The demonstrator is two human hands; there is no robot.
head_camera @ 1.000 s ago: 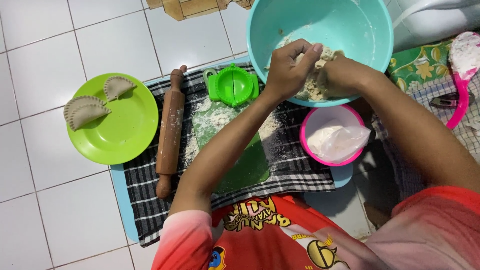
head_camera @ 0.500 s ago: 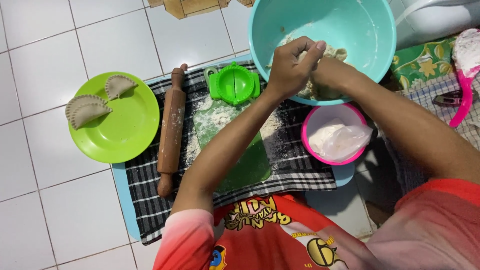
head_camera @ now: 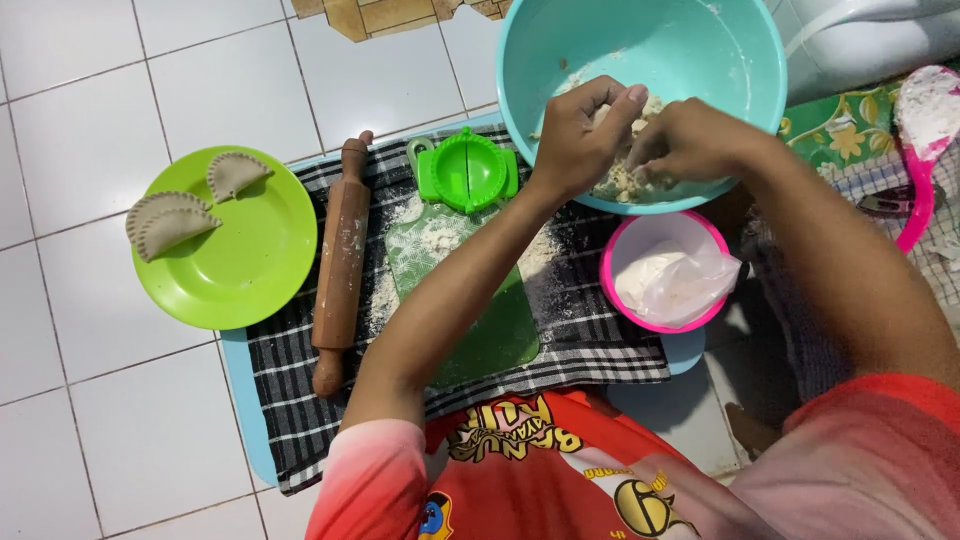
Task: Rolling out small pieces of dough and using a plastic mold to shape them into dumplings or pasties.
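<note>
A: Where are our hands?

B: Both are in the teal bowl (head_camera: 740,70) at the far right. Our left hand (head_camera: 580,135) is curled, fingers pinching the crumbly dough (head_camera: 625,180); our right hand (head_camera: 690,140) is cupped on the same lump, fingers closed on it.

A: And around us?

B: The pink bowl (head_camera: 615,250) of flour sits just near of it. Left lie the green dumpling press (head_camera: 467,170), green board (head_camera: 500,340), rolling pin (head_camera: 340,265), and the green plate (head_camera: 260,270) with folded dumplings (head_camera: 170,220).

There is one camera, worn on the person's head. It looks straight down, close above both arms, at the teal bowl (head_camera: 690,50) and the white tiled floor (head_camera: 90,90).
</note>
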